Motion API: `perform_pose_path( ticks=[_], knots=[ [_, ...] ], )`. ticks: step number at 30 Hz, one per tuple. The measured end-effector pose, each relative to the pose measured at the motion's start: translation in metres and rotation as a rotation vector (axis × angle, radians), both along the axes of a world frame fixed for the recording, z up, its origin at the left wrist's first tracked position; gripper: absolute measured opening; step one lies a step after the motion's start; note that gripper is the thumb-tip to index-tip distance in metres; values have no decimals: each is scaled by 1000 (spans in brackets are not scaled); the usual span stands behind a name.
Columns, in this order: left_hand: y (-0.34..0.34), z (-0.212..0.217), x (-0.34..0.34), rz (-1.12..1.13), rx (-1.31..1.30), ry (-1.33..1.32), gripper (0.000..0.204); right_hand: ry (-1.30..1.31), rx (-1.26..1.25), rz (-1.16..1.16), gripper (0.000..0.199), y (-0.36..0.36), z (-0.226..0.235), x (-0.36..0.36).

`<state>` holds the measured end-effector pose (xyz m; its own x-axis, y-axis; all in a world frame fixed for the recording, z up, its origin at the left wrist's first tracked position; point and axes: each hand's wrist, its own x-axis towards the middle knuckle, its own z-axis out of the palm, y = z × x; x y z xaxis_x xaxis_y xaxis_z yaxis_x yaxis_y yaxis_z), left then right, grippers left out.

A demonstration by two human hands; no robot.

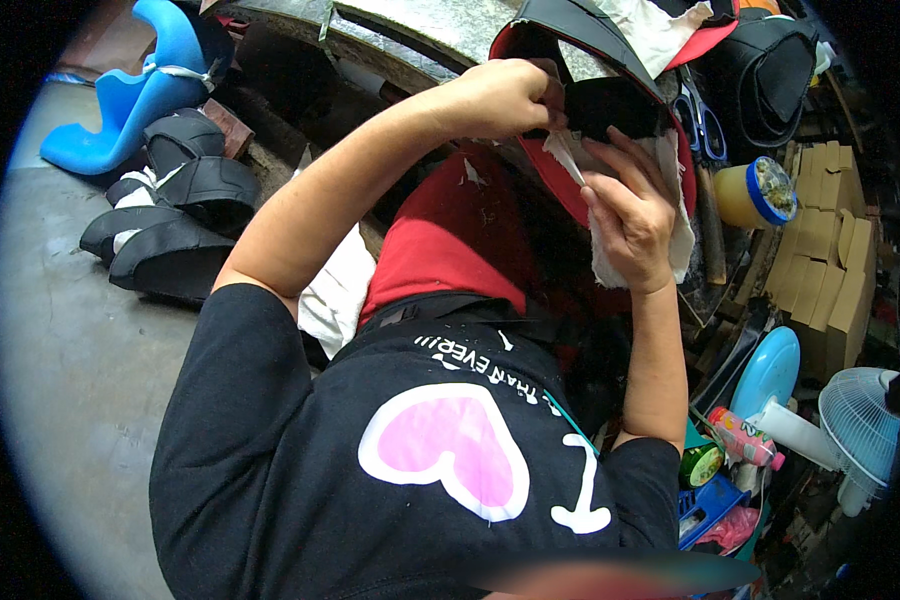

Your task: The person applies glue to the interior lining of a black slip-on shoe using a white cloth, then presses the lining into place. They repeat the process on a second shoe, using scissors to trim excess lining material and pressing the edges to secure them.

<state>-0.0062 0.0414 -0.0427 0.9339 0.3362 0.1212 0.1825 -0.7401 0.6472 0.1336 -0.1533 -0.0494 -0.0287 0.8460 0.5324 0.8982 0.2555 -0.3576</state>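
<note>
Black-and-red shell (606, 108), curved, stiff-looking, sits above the lap by the bench's (440, 30) near edge. The left hand (528, 95) pinches a thin pale strip (566, 156); the right hand (635, 208) grasps its lower end over frayed white cloth (606, 262) (whether they join, I cannot tell). The cloth seems only partly fixed, ragged edges remaining. Beyond lie blue-handled scissors (704, 118).

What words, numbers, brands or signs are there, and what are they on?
Black cloth T-shirt: white printed lettering, which I won't copy.
Pink plastic bottle: small printing, not copied either.
Round green object: its markings are too small to read.
</note>
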Motion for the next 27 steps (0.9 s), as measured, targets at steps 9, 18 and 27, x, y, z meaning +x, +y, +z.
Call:
perform_pose_path(
  ticks=[9, 18, 27],
  knots=[
    [1, 5, -4, -16, -23, -26, 39, 105, -81, 164, 13, 0, 6, 15],
    [-7, 12, -6, -129, 184, 83, 46, 566, -159, 72, 12, -2, -4, 15],
    [10, 13, -13, -158, -277, 161, 42, 497, -27, -59, 23, 4, -15, 13]
  ],
)
